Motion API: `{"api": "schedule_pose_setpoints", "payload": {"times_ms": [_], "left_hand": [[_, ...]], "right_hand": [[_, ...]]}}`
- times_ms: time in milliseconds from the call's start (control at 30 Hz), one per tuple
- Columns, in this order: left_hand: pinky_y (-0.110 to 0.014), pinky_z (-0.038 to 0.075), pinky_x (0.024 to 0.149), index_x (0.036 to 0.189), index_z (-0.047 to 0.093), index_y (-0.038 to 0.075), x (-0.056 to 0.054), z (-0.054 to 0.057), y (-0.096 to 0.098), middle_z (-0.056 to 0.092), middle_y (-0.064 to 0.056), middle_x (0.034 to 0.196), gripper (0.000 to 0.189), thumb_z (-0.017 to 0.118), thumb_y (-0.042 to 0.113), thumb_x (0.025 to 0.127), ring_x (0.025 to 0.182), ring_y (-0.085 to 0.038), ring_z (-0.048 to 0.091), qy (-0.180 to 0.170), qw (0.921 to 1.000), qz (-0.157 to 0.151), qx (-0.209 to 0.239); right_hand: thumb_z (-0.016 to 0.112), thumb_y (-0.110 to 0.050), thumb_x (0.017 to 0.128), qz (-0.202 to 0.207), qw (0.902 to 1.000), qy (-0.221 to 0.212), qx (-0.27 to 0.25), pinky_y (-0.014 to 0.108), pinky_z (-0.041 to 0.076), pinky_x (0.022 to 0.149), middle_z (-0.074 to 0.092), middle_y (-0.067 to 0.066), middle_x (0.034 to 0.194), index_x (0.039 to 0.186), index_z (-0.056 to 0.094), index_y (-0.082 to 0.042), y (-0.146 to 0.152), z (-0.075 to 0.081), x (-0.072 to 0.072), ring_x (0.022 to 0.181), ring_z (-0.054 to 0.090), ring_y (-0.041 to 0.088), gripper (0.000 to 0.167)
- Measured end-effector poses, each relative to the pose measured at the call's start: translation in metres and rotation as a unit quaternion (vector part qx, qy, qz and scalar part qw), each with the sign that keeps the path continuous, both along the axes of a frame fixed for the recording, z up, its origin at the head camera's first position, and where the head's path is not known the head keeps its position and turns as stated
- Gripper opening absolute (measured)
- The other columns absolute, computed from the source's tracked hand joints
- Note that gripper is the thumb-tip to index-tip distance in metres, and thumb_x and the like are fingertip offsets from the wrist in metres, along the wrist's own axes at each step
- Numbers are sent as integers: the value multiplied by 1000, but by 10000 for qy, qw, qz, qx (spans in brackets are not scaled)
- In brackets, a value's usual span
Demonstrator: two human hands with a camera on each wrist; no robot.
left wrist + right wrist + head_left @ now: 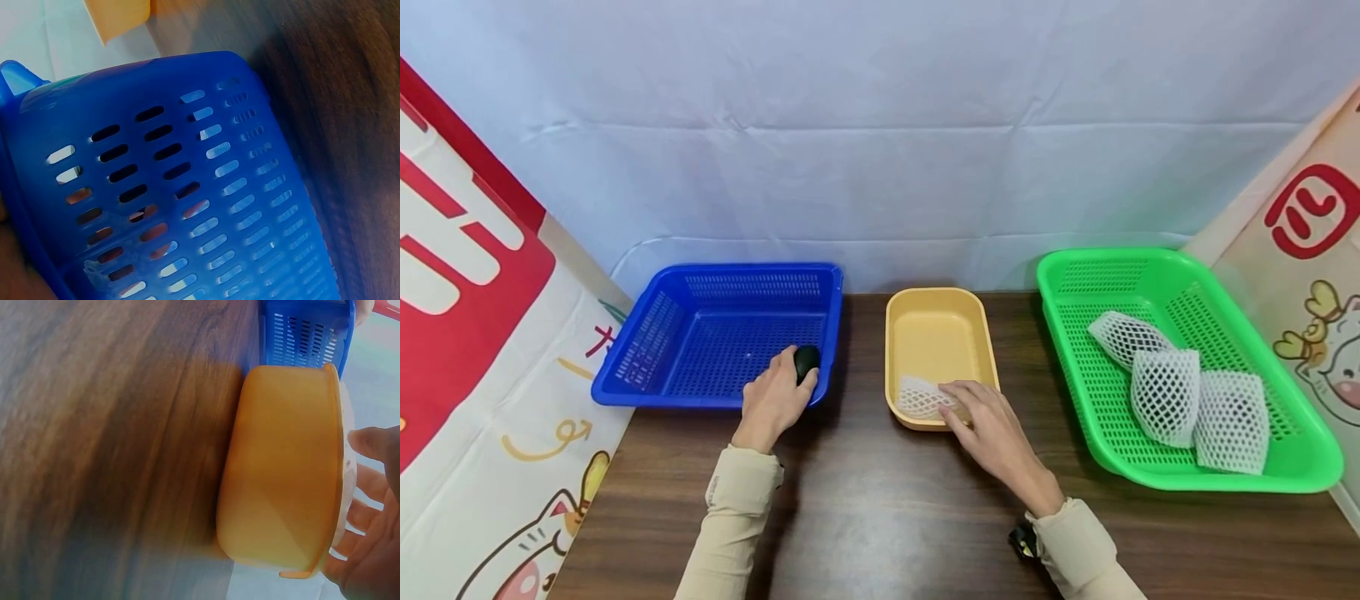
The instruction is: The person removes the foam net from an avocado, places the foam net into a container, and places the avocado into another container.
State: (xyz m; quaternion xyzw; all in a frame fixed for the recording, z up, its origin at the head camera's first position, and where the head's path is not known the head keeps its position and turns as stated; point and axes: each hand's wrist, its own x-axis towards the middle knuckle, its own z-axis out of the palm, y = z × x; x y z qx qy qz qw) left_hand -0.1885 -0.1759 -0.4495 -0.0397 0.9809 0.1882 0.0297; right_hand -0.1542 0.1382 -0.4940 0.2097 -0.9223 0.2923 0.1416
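In the head view my left hand (777,398) grips a dark, smooth, rounded object (807,361) at the right front corner of the blue basket (715,400). Only a blurred bit of that hand (19,269) shows in the left wrist view, and the basket wall hides the object there. My right hand (996,429) reaches over the front right of the yellow tray (942,293), thumb and fingers spread. Its fingertips are right at the edge of a white foam net sleeve (921,398) in the tray. The right wrist view shows the thumb (369,442) close to the sleeve above the tray's rim.
A green basket (1075,400) on the right holds several white foam net sleeves (1165,396). All the containers stand on a dark wood table (865,508). Behind them hangs a pale cloth (880,183), with printed panels (460,350) at both sides.
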Motion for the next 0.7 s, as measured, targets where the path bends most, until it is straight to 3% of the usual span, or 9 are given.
{"api": "schedule_pose_setpoints", "payload": {"times_ms": [333,700], "left_hand": [[-60,50,87,139,56,11,0,0,0,59,-16,139,52,45,42,100,115,-44,62,188,9992,-215,-268],[-62,48,94,148,46,15,2,-5,1,50,-16,149,57,42,47,101,132,-40,51,628,9979,-133,43]], "right_hand": [[69,-20,93,83,9990,175,-404,52,47,100,65,12,127,124,68,-8,2,3,1,118,62,30,33],[73,-15,89,-5,9976,479,-493,52,46,100,64,15,127,123,67,-4,6,1,2,120,60,33,36]]}}
